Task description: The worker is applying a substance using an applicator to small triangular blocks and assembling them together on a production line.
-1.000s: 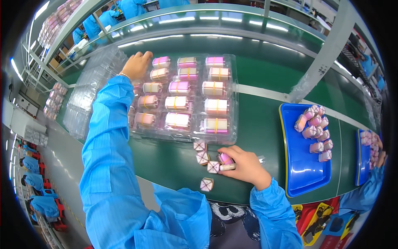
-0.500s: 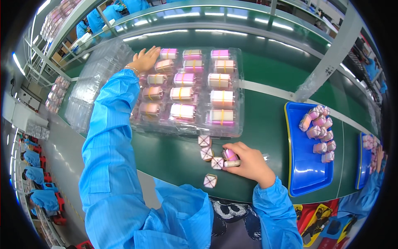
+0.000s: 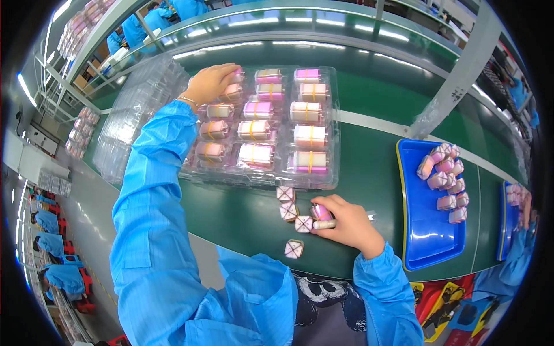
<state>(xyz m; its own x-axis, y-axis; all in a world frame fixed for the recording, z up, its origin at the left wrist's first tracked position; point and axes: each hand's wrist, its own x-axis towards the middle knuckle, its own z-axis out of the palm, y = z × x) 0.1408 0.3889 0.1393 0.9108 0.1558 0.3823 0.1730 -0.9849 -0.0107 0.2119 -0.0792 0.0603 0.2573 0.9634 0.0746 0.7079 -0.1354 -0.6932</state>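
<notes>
A clear plastic tray (image 3: pixel 333 115) holds rows of small pink-and-cream blocks, each with a yellow band round it. At the tray's far left corner my left hand (image 3: pixel 212 85) closes its fingers over a pink block (image 3: pixel 238 75), hiding most of it. Low over the green table, my right hand (image 3: pixel 351 226) grips a pink block (image 3: pixel 319 211) and a pale rod-like piece (image 3: pixel 324 224). A clear, shiny end (image 3: pixel 371 217) shows past that hand; whether it joins the rod is hidden. Beside the fingers stand several loose blocks (image 3: pixel 303 224) with crossed lines on their tops.
A blue bin (image 3: pixel 424 248) at the right holds several more blocks (image 3: pixel 447 179). Stacked clear trays (image 3: pixel 135 121) stand to the left. A grey metal post (image 3: pixel 461 81) rises at the far right. Another person's blue sleeve (image 3: pixel 513 262) is near a second blue bin (image 3: pixel 508 225).
My left hand has moved slightly right, and its spread fingers have closed over the far left block. My right hand has hardly moved and keeps its grip.
</notes>
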